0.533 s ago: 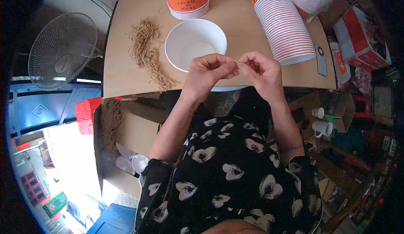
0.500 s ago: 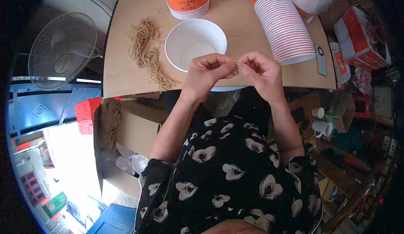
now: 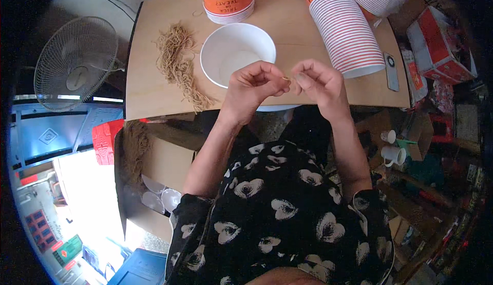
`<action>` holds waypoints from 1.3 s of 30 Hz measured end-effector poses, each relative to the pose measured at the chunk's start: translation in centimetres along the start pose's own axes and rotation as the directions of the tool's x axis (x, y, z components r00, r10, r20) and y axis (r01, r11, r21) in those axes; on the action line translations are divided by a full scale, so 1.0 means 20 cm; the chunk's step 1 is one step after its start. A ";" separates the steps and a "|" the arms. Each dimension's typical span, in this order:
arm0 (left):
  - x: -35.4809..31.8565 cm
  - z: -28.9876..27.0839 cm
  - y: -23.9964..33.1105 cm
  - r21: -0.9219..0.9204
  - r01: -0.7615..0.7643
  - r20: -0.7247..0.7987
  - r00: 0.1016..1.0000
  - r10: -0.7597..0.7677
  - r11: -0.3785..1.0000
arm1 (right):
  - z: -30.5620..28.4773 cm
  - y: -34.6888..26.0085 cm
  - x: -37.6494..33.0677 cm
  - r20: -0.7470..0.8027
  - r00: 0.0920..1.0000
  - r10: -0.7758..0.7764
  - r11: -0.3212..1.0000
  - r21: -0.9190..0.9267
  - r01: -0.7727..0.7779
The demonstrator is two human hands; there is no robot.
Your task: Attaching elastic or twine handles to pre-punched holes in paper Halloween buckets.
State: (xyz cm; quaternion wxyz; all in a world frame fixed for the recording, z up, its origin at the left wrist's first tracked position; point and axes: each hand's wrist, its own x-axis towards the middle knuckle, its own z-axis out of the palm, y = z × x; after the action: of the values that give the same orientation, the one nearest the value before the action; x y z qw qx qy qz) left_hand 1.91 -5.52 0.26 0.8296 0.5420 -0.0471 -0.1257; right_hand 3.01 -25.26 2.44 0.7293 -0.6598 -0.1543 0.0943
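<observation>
Reaching up from the lower edge with both forearms, toward the near side of the counter. Pinching a short tan strand between thumb and forefinger of the left hand, just to the lower right of the white tub in view. Curling the fingers of the right hand toward its thumb, right beside the left fingertips; cannot tell whether also gripping the strand.

Among containers, showing from left to right: an orange tub stack at the far side; a wide white tub with a smooth white interior, partly hidden by the left hand; a long stack of nested tubs, white with red lines, lying sideways with its mouth toward the near edge.

On and around the counter, again from the left: a caged fan beside it; a loose heap of tan strands on top; a slim grey device near the right edge; beyond, a red-and-white carton; lower, a white mug.
</observation>
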 end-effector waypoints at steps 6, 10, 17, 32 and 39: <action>-0.01 0.00 0.01 0.102 -0.035 0.027 0.999 0.033 0.994 | -0.02 0.00 0.02 0.079 0.989 0.125 0.990 -0.069 -0.120; -0.01 0.01 0.02 0.083 -0.032 0.013 0.999 0.032 0.996 | -0.02 0.03 0.02 0.087 0.989 0.118 0.992 -0.063 -0.113; -0.02 0.01 -0.01 0.025 -0.006 -0.040 0.999 0.007 1.000 | 0.00 0.03 -0.02 0.048 0.989 0.139 0.990 -0.005 -0.139; -0.01 0.01 0.00 0.100 -0.005 -0.033 0.999 0.009 0.995 | 0.01 -0.03 0.03 0.066 0.983 0.169 0.985 -0.039 -0.166; -0.02 0.01 0.00 0.150 -0.036 -0.010 0.999 0.038 0.988 | -0.01 0.03 0.03 0.092 0.988 0.125 0.986 -0.127 -0.113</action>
State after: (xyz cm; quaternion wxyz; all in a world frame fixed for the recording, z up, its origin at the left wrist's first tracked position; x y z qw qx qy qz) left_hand 1.51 -5.56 0.27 0.7889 0.6027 -0.0611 -0.1031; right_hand 3.63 -25.22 1.87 0.6724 -0.7053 -0.1565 0.1610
